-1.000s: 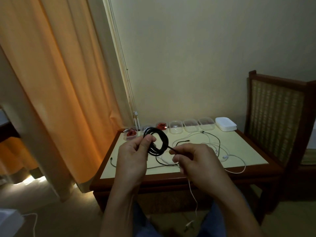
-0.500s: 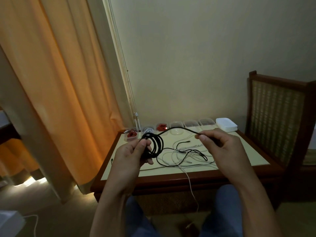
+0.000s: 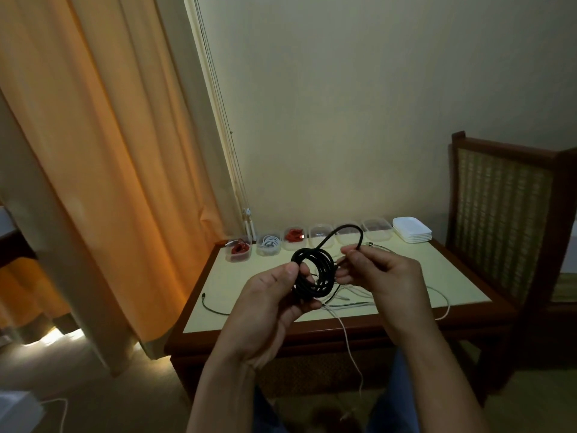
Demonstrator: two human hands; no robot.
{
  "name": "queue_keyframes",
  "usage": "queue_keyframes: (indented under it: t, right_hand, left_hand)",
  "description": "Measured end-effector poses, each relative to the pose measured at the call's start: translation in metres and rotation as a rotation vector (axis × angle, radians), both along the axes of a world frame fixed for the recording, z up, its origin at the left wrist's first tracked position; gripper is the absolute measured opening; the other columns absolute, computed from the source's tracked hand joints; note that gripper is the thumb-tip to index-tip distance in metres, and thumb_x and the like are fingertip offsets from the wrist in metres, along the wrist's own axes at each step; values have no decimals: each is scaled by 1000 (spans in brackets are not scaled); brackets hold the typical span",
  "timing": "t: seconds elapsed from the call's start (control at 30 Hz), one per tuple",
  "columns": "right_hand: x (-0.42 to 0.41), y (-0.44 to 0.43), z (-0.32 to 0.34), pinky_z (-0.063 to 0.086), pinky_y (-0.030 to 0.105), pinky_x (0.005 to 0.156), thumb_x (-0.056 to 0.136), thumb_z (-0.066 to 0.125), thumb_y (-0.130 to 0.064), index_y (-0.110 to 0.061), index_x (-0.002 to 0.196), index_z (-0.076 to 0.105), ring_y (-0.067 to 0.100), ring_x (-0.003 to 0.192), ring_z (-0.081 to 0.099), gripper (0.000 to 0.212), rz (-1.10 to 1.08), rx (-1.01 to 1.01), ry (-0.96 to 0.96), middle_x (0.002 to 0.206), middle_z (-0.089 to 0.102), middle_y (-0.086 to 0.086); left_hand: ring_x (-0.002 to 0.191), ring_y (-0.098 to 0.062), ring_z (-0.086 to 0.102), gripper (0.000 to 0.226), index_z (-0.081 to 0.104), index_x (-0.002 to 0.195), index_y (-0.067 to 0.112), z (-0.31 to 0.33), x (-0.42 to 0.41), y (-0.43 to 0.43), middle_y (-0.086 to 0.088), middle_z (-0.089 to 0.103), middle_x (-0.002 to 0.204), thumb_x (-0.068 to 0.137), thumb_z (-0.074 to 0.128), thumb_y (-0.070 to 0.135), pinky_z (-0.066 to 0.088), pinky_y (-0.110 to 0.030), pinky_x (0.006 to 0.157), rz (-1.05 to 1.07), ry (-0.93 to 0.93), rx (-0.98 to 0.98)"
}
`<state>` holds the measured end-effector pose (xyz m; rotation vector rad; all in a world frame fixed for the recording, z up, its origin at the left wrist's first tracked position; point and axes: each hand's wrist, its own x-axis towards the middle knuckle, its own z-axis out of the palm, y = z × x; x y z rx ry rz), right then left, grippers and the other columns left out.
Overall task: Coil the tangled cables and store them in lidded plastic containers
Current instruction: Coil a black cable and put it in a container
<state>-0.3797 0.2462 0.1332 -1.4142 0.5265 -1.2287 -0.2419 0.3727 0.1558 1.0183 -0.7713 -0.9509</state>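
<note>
Above the table's front half, my left hand (image 3: 271, 300) grips a coil of black cable (image 3: 315, 271) between thumb and fingers. My right hand (image 3: 379, 273) pinches the free end of that black cable, which arches up in a loop (image 3: 346, 229) just right of the coil. Tangled white cables (image 3: 349, 300) lie on the table under my hands; one hangs over the front edge. A row of clear plastic containers (image 3: 321, 235) stands along the table's back edge: two hold red cable, one holds white cable, the others look empty.
A stack of white lids (image 3: 412, 234) sits at the back right of the wooden table (image 3: 462, 282). A thin dark cable (image 3: 212, 307) lies at the table's left. A wicker-backed chair (image 3: 505, 220) stands right, an orange curtain (image 3: 93, 151) left.
My right hand has swung back in from the right toward the coil, bringing the black cable's free end up into a loop beside it. The coil has more turns.
</note>
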Motion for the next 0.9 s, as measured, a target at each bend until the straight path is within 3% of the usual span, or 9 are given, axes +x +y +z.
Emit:
queue_keyframes:
  t: [0.13, 0.33, 0.73, 0.9]
  right_hand:
    - [-2, 1, 6, 60, 26, 66, 88, 67, -9, 1, 98, 75, 25, 74, 71, 17, 118, 262, -263, 84, 73, 17]
    - [-1, 6, 8, 59, 22, 63, 83, 67, -10, 4, 97, 73, 19, 72, 70, 21, 274, 399, -340, 83, 71, 17]
    - [7, 19, 12, 60, 24, 64, 92, 65, -3, 1, 93, 74, 26, 74, 75, 10, 47, 266, -298, 79, 76, 15]
    - [10, 25, 13, 60, 23, 65, 90, 64, -4, 1, 95, 74, 21, 74, 75, 12, 122, 284, -292, 80, 76, 14]
  left_hand:
    - [81, -13, 71, 25, 67, 96, 4, 0, -2, 0, -5, 70, 86, 93, 55, 25, 59, -31, 74, -29, -9, 1]
    - [85, -13, 71, 23, 66, 97, 5, 1, -5, 2, -4, 72, 90, 95, 53, 24, 58, -31, 75, -110, -2, -5]
    - [84, -16, 73, 22, 63, 94, 4, 3, -5, 6, -8, 72, 88, 95, 51, 22, 61, -30, 73, -151, 102, -46]
    - [97, -20, 74, 31, 63, 105, -4, 2, -5, 6, -12, 76, 108, 98, 50, 23, 61, -32, 78, -151, 45, -44]
